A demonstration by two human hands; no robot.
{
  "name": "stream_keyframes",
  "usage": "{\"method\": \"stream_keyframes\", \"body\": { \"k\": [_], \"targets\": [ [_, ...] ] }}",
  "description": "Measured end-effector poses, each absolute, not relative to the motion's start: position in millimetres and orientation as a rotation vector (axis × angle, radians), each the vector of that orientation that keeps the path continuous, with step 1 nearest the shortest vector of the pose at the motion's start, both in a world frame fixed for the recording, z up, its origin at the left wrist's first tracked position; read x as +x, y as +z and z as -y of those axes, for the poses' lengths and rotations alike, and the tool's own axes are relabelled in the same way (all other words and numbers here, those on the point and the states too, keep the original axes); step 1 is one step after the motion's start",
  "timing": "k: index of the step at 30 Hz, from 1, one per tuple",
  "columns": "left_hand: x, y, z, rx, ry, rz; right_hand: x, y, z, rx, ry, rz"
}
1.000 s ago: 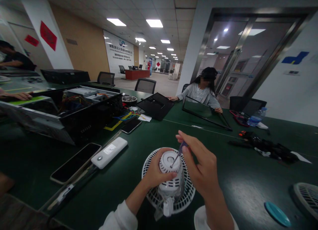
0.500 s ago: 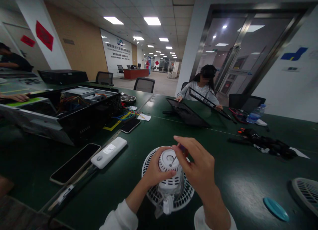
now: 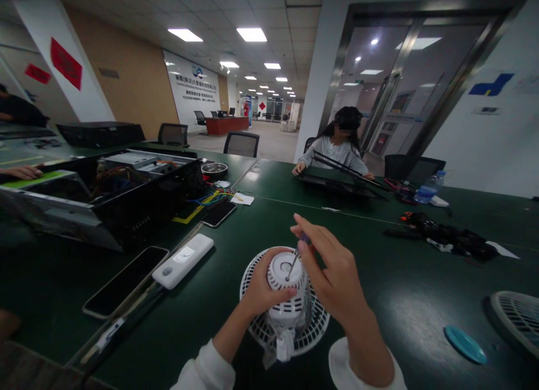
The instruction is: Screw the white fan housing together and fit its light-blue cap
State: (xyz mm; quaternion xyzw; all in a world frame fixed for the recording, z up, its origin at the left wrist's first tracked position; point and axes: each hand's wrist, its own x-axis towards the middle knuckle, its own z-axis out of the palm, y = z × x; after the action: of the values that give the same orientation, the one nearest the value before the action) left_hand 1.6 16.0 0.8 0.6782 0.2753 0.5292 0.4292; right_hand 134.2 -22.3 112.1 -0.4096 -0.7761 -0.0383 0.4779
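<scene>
A small white fan lies face down on the green table (image 3: pixel 236 233), its round grille (image 3: pixel 314 328) flat and its motor housing (image 3: pixel 287 292) pointing up. My left hand (image 3: pixel 260 292) wraps round the left side of that housing. My right hand (image 3: pixel 332 272) pinches a small screwdriver (image 3: pixel 295 258) with a dark handle. The screwdriver's metal tip rests on the top of the housing.
A white remote-like device (image 3: pixel 182 260) and a dark phone (image 3: pixel 124 281) lie to the left, with an open black computer case (image 3: pixel 122 191) behind them. A teal disc (image 3: pixel 462 344) and another fan grille (image 3: pixel 516 318) sit at the right. A person across the table handles a flat panel (image 3: pixel 341 182).
My right hand has shifted slightly on the screwdriver while the tip stays on the housing. The person across the table has lowered the flat panel. The view has tilted a little.
</scene>
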Motion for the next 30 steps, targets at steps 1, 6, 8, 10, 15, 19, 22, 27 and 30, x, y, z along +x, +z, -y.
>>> {"method": "stream_keyframes", "body": {
  "k": [1,6,8,10,15,19,22,27,30],
  "targets": [
    [1.5,0.7,-15.9,1.687,1.314,-0.678,135.7,112.9,23.1,-0.976,-0.051,1.912],
    [1.3,1.3,-15.9,1.706,1.330,-0.695,136.4,112.0,24.0,-0.968,-0.185,1.871],
    [1.3,2.3,-15.9,1.717,1.332,-0.711,134.5,111.7,24.1,-0.969,-0.230,1.854],
    [1.4,3.0,-15.8,1.712,1.326,-0.708,133.3,112.8,25.2,-0.933,-0.164,1.878],
    [1.4,1.3,-16.3,1.713,1.331,-0.698,132.3,114.5,27.6,-0.916,-0.204,1.852],
    [1.4,1.4,-16.0,1.722,1.335,-0.726,131.5,113.0,26.9,-0.968,-0.250,1.824],
    [1.3,1.9,-15.7,1.709,1.312,-0.712,131.3,111.7,26.6,-0.914,-0.115,1.886],
    [0.9,-0.1,-16.6,1.732,1.341,-0.730,128.6,109.9,24.3,-0.926,-0.282,1.836],
    [1.1,0.3,-16.7,1.720,1.333,-0.719,127.9,110.8,24.8,-0.939,-0.228,1.861]
  ]
}}
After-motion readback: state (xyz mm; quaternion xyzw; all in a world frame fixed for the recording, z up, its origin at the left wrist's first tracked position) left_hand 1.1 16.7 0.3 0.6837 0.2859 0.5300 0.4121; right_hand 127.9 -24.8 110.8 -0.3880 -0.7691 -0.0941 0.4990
